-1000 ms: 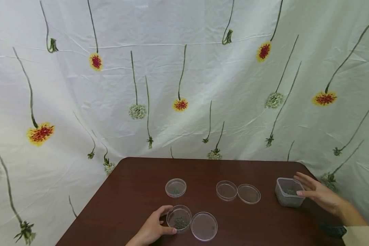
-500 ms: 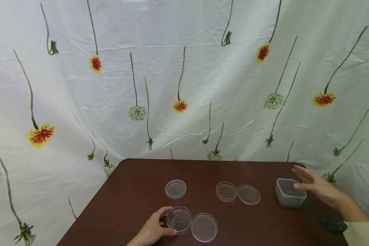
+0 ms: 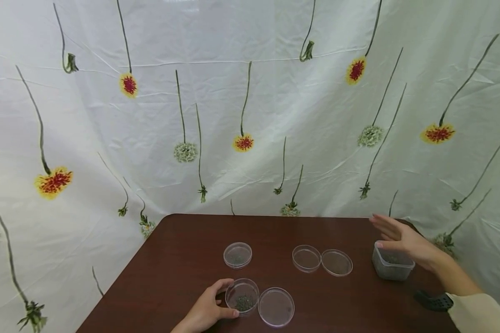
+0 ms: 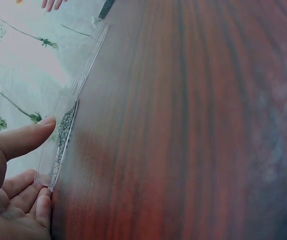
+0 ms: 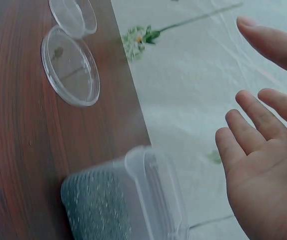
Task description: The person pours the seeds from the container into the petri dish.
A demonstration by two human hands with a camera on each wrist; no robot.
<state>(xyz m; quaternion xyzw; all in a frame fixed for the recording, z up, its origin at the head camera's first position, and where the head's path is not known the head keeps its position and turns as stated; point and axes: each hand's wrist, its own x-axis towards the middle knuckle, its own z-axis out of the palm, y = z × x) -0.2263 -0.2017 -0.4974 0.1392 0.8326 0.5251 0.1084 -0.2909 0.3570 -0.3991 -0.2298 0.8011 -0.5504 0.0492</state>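
My left hand [image 3: 204,308] holds a clear petri dish [image 3: 242,292] by its side, thumb at the near edge and fingers round the far-left edge. Dark grey-green granules lie in the bottom of this dish. Seen from the left wrist, the dish [image 4: 47,150] stands at the tabletop between thumb and fingers. Touching its right side is a clear lid [image 3: 276,307]. My right hand [image 3: 408,243] is raised with fingers extended and holds nothing, overlapping the back of a translucent plastic tub [image 3: 393,272]. In the right wrist view the tub [image 5: 101,202] contains similar dark granules.
Behind the left hand sits another petri dish [image 3: 237,255]. Farther right, a petri dish [image 3: 306,258] and a round lid [image 3: 337,262] lie side by side on the dark brown table [image 3: 183,259]. A flower-print cloth [image 3: 216,106] hangs behind the table's back edge.
My right hand has lifted away from the tub's right side and moved left and up over it. The left hand and the dish have stayed in place.
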